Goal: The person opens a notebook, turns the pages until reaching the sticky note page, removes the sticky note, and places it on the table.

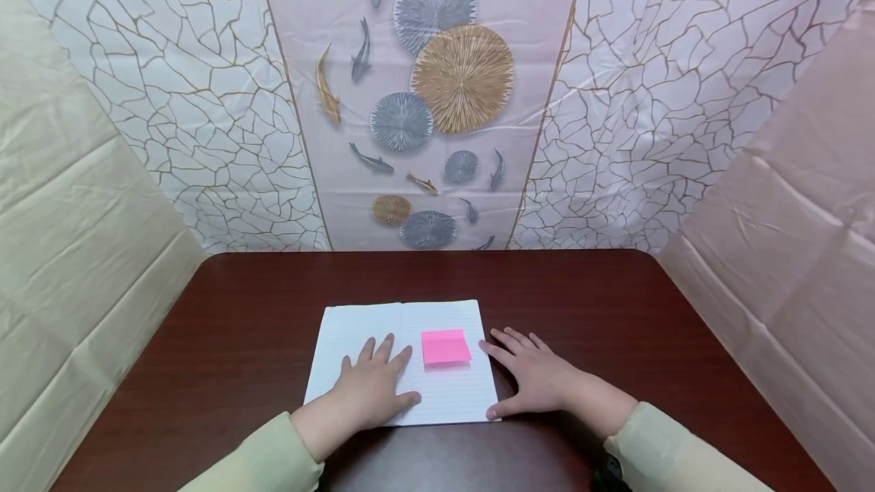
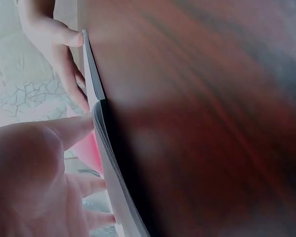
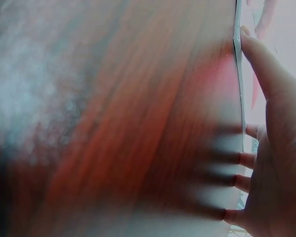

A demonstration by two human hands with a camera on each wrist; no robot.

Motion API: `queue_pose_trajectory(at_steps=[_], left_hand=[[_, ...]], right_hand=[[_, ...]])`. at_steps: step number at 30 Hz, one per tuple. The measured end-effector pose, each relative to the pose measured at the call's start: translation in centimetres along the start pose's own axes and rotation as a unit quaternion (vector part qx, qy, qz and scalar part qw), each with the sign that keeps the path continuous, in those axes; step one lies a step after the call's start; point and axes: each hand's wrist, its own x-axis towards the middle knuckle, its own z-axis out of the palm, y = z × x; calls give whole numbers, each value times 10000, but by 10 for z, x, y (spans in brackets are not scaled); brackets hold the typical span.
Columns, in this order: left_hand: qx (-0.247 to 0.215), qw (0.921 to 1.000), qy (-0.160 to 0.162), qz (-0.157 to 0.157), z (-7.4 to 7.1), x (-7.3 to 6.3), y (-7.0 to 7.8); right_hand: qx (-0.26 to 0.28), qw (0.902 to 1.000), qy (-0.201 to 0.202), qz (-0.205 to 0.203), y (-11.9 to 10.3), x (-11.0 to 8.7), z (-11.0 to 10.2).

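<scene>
An open notebook (image 1: 437,397) with lined white pages lies flat on the table, and a pink sticky note (image 1: 445,348) is on its right page. My left hand (image 1: 371,389) rests on the left page and the fold with its fingers spread; in the left wrist view its thumb (image 2: 79,129) touches the page near the fold. At the notebook's right edge is my right hand (image 1: 540,380), fingers spread, the thumb at the lower right corner and the index fingertip by the side edge. In the right wrist view the other fingertips (image 3: 234,216) touch the tabletop.
The dark reddish-brown table (image 1: 260,287) has rounded far corners. A patterned cloth backdrop (image 1: 437,173) hangs behind it, with plain pale cloth (image 1: 75,249) along both sides. Pale green sleeves (image 1: 273,455) cover my forearms, and a dark object (image 1: 608,473) sits under the right wrist.
</scene>
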Motion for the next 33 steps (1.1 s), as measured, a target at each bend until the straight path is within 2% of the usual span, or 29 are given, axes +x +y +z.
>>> queue_pose_trajectory(at_steps=[17,33], left_hand=[[-118,9994,-301,-81,0,3,0],[-134,9994,-296,-118,0,2,1]], right_hand=[[110,9999,53,-44,-1,0,0],[117,9998,143,-51,0,0,1]])
